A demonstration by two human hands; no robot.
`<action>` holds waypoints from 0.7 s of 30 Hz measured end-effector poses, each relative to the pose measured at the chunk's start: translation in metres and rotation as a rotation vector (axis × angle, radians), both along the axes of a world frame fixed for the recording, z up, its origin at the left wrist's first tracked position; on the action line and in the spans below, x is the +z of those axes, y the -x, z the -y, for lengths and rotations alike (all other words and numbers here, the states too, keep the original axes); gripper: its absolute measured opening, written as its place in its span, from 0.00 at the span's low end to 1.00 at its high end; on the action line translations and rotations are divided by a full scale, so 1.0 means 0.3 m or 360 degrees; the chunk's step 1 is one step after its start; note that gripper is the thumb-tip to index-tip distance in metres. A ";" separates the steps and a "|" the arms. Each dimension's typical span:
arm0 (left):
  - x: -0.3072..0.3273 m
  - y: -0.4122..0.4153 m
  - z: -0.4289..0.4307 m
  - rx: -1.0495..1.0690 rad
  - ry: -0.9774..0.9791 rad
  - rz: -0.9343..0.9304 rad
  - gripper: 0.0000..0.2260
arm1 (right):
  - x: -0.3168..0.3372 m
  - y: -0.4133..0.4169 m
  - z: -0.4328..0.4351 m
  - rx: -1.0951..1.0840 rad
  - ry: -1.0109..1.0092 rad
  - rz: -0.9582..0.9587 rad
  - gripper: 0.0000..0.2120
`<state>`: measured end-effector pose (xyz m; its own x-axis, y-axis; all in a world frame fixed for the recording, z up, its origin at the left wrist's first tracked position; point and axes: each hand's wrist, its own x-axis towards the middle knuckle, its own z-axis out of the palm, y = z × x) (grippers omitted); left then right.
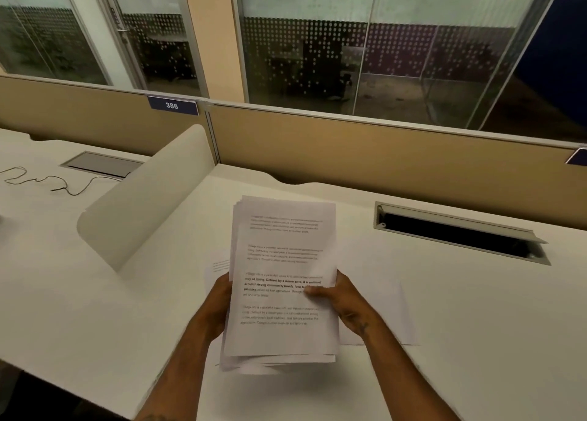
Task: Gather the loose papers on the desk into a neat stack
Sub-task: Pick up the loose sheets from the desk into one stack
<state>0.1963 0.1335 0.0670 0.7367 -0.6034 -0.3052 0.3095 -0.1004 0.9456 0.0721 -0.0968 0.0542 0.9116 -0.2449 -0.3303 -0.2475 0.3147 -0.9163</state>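
Observation:
A bundle of white printed papers (282,261) is held above the white desk (460,325), its edges slightly uneven at top and bottom. My left hand (219,300) grips the bundle's left edge, fingers hidden behind the sheets. My right hand (340,296) grips the right edge with the thumb pressed on the top page. One loose sheet (387,312) lies flat on the desk under my right hand. Another sheet (219,266) peeks out to the left behind the bundle.
A curved white divider (143,195) stands to the left. An open cable slot (457,233) sits in the desk at the right, and a closed grey one (101,163) at the left beside a thin black cable (47,182). A tan partition (349,153) backs the desk.

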 end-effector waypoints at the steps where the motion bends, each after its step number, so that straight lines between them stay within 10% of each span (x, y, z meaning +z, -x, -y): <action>1: -0.001 -0.010 -0.008 0.0006 -0.0016 -0.0002 0.08 | 0.005 -0.016 -0.021 -0.0018 0.0028 0.0000 0.30; 10: -0.013 -0.095 -0.125 -0.0080 0.0059 -0.0192 0.22 | -0.050 -0.087 -0.154 -0.0124 -0.0435 0.0145 0.32; 14: -0.020 -0.110 -0.172 -0.0074 0.0076 -0.0180 0.09 | -0.057 -0.102 -0.176 -0.0124 -0.0363 0.0085 0.28; 21: -0.064 -0.081 -0.175 -0.0061 0.0054 -0.0244 0.20 | -0.056 -0.101 -0.185 -0.0360 -0.0156 -0.0109 0.20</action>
<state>0.2208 0.1861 0.0477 0.6595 -0.6418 -0.3914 0.4469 -0.0839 0.8906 0.1023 -0.0412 0.0375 0.8120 -0.4039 -0.4213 -0.2209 0.4555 -0.8624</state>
